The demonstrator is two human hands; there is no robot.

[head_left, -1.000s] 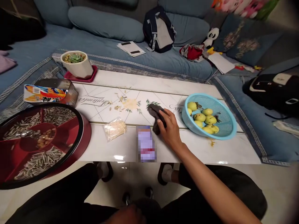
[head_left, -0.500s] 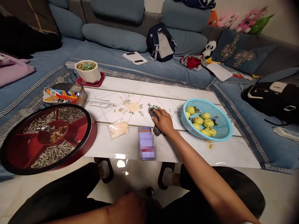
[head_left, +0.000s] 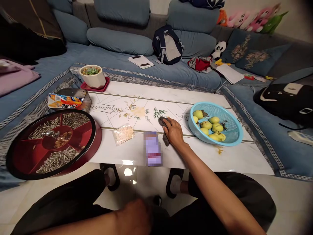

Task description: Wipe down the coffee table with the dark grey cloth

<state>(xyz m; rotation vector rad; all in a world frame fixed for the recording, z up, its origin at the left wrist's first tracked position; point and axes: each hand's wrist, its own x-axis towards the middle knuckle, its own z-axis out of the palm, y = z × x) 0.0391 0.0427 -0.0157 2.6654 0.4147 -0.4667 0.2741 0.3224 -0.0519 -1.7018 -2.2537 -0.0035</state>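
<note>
My right hand (head_left: 174, 132) presses a crumpled dark grey cloth (head_left: 166, 140) onto the white table (head_left: 137, 153), its fingers bent over the cloth. Left of it lies a purple packet (head_left: 153, 150), its face blurred out. Further left is a clear bag of toothpicks (head_left: 124, 134). A light blue plastic basket (head_left: 233, 138) holding several yellow-green fruits (head_left: 206, 125) stands to the right of the hand. Low in the view, my left hand (head_left: 135, 215) rests near my lap; its fingers are dark and blurred.
At the table's left end stand a round red snack tray (head_left: 96, 143) with sunflower seeds, a metal tin (head_left: 85, 98) with a colourful packet (head_left: 65, 101), and a potted succulent (head_left: 93, 76). A blue sofa (head_left: 112, 60) wraps behind, holding a backpack (head_left: 167, 44) and papers (head_left: 141, 61).
My right hand has slid slightly to the right and nearer to me with the cloth, baring more of the printed leaves. My left hand stays low near my lap.
</note>
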